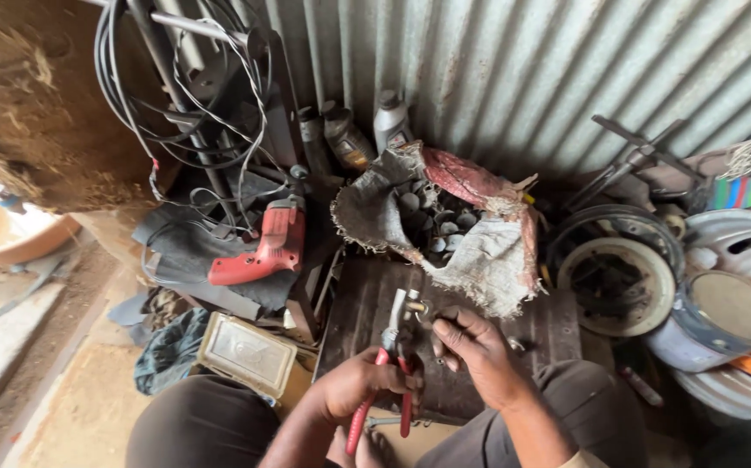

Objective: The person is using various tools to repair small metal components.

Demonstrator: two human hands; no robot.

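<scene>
**Hands at pliers and small metal fitting, over dark worktop**

Left hand (360,387): closed around the red handles of a pair of pliers (390,381). Handles point down toward the person's lap; the nose points up and away.

Pliers' nose grips the lower end of a pale metal rod (398,309), which stands nearly upright, tilted slightly right. A small brass-coloured fitting (416,306) sits at the rod's side, near its top.

Right hand (472,348): fingers curled, thumb and forefinger pressed together just beside the fitting. Whether the fingertips pinch a small part or touch the fitting itself cannot be told; too small.

All of this is held above a dark, ribbed metal worktop (549,325), between the person's knees.

Surroundings:
- Open, torn cloth sack (488,260) lying at the worktop's far edge, full of small grey metal parts.
- Red power drill (265,247) to the left, on dark fabric, among black and white cables.
- Three plastic bottles (358,130) against the corrugated metal wall.
- Pale rectangular lamp housing (247,353) by the left knee.
- Wheel rim (620,269) and a lidded paint tin (722,321) to the right.
</scene>
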